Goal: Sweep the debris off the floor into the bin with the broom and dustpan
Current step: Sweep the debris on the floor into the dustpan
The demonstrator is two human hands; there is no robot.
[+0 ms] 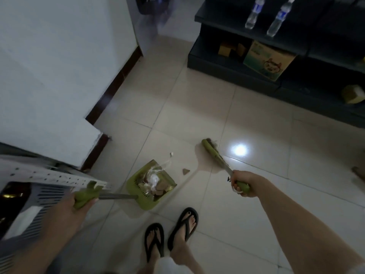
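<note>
glossy tiled floor (246,194), dark shelving (296,42)

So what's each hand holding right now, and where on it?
The left hand grips the dustpan by its green handle end; the right hand grips the broom by its green handle end.

Glossy tiled floor (256,194) — green plastic dustpan (138,186), metal-shafted.

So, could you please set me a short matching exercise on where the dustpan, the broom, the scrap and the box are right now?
1 dustpan
2 broom
3 brown scrap
4 cardboard box

a in the right hand
b on the dark shelf
c in the left hand
d on the floor tiles

Pairs: 1-c, 2-a, 3-d, 4-b
</note>
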